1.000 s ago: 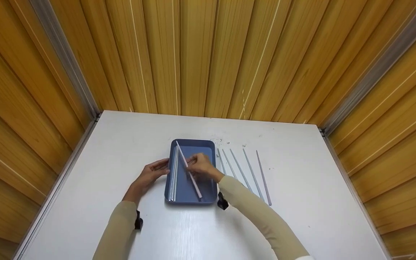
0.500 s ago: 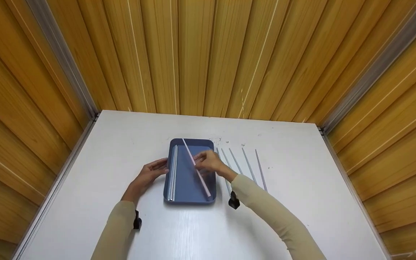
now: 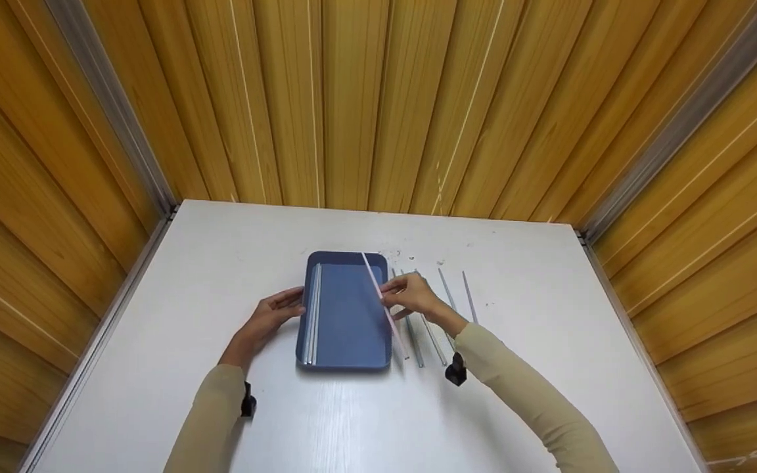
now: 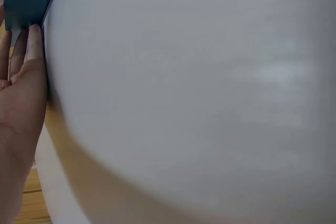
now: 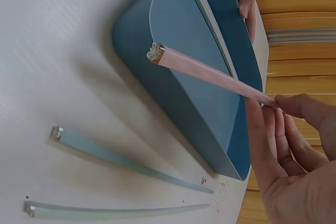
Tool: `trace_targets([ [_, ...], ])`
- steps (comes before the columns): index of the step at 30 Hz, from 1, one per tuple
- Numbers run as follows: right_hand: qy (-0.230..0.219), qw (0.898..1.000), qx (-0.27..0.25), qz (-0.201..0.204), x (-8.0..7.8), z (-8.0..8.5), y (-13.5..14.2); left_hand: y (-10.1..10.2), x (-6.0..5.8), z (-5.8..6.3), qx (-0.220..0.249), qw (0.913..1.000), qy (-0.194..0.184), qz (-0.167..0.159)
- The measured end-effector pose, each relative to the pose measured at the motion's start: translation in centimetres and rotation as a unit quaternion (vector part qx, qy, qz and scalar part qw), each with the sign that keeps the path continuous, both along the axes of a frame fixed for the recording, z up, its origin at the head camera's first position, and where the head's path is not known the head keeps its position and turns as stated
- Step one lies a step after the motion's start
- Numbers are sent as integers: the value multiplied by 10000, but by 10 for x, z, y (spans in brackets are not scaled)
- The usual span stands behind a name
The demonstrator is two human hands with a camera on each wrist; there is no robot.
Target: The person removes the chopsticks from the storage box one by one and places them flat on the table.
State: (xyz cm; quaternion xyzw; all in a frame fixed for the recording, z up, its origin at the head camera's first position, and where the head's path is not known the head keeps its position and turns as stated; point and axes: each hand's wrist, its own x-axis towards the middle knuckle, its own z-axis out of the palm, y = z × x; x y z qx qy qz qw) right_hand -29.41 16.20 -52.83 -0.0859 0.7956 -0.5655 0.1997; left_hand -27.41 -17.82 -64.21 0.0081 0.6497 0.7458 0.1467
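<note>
My right hand (image 3: 421, 299) pinches a pink chopstick (image 5: 205, 74) between thumb and fingers, partway along its length. The chopstick slants over the right rim of the blue tray (image 3: 352, 328), its thick, silver-tipped end toward the front. A few pale chopsticks (image 3: 314, 315) lie side by side along the tray's left wall. My left hand (image 3: 276, 315) rests at the tray's left side; in the left wrist view its straight fingers (image 4: 34, 43) touch the tray wall.
On the white table (image 3: 536, 368), right of the tray, several chopsticks lie apart, among them a light blue one (image 5: 126, 161) and a pale green one (image 5: 115, 212). My right hand and forearm partly cover them. Wood-patterned walls (image 3: 352, 105) surround the table.
My right hand has moved right with the pink chopstick, from above the tray's middle to its right rim. My left hand has stayed at the tray's left side.
</note>
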Motion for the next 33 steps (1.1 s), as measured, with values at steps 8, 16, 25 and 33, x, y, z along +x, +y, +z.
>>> trace_targets([
  [8,13,9998,103,-139,2,5,43,1,0,-1,27,10000,-39,10],
  [16,32,9986,320,-421,2,-3,96,0,-1,-2,100,9999,-79,61],
  [25,-104,9929,653,-990,1,-12,150,-1,-1,-2,70,10000,-30,25],
  [33,-255,9875,923,-1256,4,-26,181,-1,0,0,77,9999,-52,58],
])
